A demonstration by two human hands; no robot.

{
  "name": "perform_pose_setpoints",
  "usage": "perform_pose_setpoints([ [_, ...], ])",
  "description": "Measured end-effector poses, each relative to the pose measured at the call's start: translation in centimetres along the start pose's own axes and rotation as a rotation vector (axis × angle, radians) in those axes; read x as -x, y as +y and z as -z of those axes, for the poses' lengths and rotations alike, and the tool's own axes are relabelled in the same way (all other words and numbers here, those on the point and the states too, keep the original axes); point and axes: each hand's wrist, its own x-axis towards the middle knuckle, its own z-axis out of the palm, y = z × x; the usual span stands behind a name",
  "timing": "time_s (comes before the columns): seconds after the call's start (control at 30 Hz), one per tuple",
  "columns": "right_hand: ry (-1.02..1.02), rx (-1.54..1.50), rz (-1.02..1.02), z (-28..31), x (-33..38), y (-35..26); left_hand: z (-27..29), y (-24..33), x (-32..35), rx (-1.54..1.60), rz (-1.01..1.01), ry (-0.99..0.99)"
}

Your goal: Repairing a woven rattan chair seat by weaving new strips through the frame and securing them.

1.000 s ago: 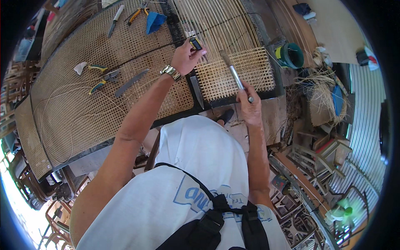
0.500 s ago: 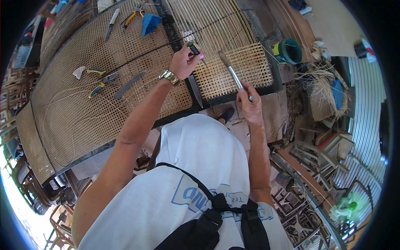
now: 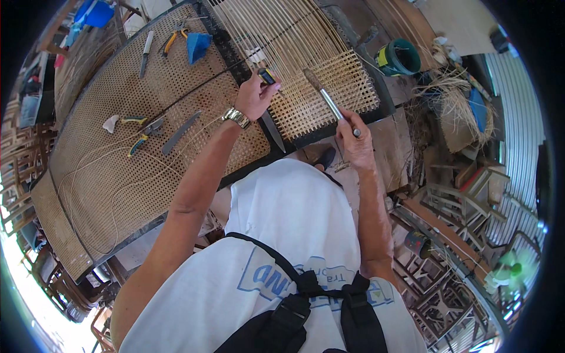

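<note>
In my left hand (image 3: 254,99), closed, is a screwdriver with a black and yellow handle (image 3: 266,76); its thin shaft points at the weave. My right hand (image 3: 356,146) grips a silver metal rod (image 3: 331,105) with a rough brown end, held slantwise above the same weave. Beneath them lies a half-woven cane panel (image 3: 346,87): tight lattice at the near end, long loose strands (image 3: 282,23) at the far end. A broad knife blade (image 3: 273,133) rests on the dark frame beside its left edge, just below my left wrist.
Finished cane mesh (image 3: 112,194) spreads left, bearing a long blade (image 3: 181,133), yellow-green pliers (image 3: 144,136), a knife (image 3: 145,54), orange-handled pliers (image 3: 170,43) and a blue piece (image 3: 198,47). At right stand a green bucket (image 3: 398,57), cane scraps (image 3: 453,94) and stacked wooden frames (image 3: 459,206).
The whole view has shifted and turned slightly. Both hands keep their tools and stay at nearly the same places over the panel.
</note>
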Motion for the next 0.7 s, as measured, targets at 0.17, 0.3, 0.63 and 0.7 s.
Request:
perform_pose_setpoints([
  [0.17, -0.002, 0.119, 0.105, -1.5, 0.6, 1.3, -0.9, -0.4, -0.1, -0.007, -0.002, -0.094],
  [0.3, -0.147, 0.155, -0.143, 1.1, 0.9, -0.8, -0.8, -1.9, 0.7, 0.103, -0.047, 0.038],
  [0.63, -0.133, 0.207, -0.016, 1.3, 1.0, -0.4, -2.1, -1.6, 1.6, 0.121, -0.076, 0.005],
  [0.7, -0.2, 0.213, -0.047, 2.3, 1.0, -0.5, -1.6, -1.8, 2.1, 0.181, -0.053, 0.04],
])
